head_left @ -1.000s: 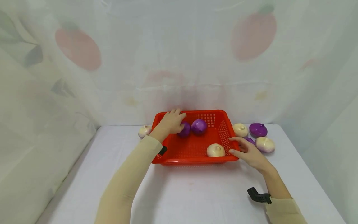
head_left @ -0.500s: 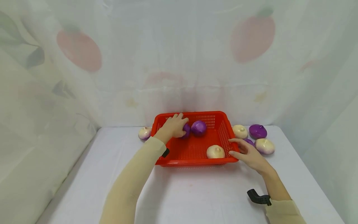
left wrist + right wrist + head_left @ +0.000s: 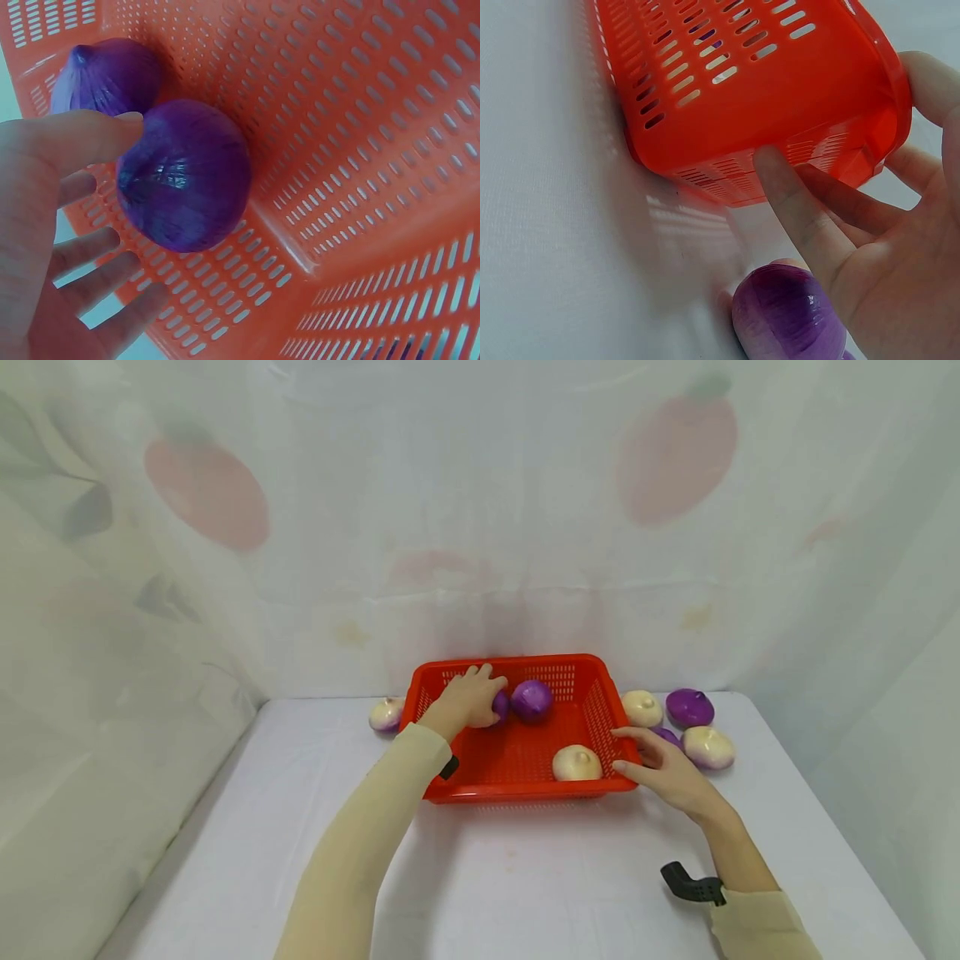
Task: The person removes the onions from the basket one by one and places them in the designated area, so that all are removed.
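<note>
A red plastic basket [image 3: 517,792] stands on the white table. Two purple onions [image 3: 532,702] [image 3: 184,176] lie side by side near its back wall, and a cream onion [image 3: 577,763] sits at its front right. My left hand [image 3: 468,697] reaches over the basket's left side to the nearer purple onion. In the left wrist view its thumb overlaps that onion's edge, while the other fingers stay spread and loosely extended beside it. My right hand [image 3: 667,772] holds the basket's right front corner, thumb at the rim and fingers against the outer wall [image 3: 780,97].
Right of the basket lie a cream onion [image 3: 642,708], a purple onion [image 3: 690,707], a cream-and-purple one [image 3: 708,747] and another purple one [image 3: 667,737] partly behind the right hand. One more cream-and-purple onion [image 3: 386,714] lies left. A white curtain [image 3: 480,527] hangs behind.
My left hand has shifted slightly right and down, covering more of the left purple onion. The right hand keeps its place at the basket's corner.
</note>
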Available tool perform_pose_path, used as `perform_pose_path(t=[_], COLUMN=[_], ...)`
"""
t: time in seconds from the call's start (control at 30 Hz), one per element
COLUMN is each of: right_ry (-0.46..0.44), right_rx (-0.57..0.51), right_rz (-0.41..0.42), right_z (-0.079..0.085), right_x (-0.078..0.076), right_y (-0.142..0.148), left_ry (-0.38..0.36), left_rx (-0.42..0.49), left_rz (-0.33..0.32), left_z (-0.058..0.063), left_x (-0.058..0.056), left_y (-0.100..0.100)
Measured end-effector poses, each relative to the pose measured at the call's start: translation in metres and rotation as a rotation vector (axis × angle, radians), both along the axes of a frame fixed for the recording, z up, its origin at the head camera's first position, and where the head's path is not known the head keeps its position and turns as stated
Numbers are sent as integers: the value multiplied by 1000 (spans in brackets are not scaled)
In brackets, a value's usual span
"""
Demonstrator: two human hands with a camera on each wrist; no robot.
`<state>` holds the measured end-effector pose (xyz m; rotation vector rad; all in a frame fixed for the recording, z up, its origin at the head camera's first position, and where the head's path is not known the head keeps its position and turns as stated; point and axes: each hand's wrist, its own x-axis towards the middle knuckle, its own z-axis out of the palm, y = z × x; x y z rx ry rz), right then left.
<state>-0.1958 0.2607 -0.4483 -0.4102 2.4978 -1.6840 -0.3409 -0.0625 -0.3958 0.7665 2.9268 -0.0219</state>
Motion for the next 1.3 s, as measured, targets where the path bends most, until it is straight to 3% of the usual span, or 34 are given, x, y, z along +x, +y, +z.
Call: perform_pose_path(t=[0.53,0.9,1.3], right_ry=[0,5,-12], right_rx=[-7,-8,-2], right_rz=[0,6,-6], right_z=[0,-2,-3], right_x=[1,1,0], right_y=[-1,0,0], left_ry=[-35,-101,-148], left_rx=[-4,-10,6], left_rz=[32,80,103], left_z=[-9,-15,-12], left_x=[-3,0,5], left_y=[-1,0,-2])
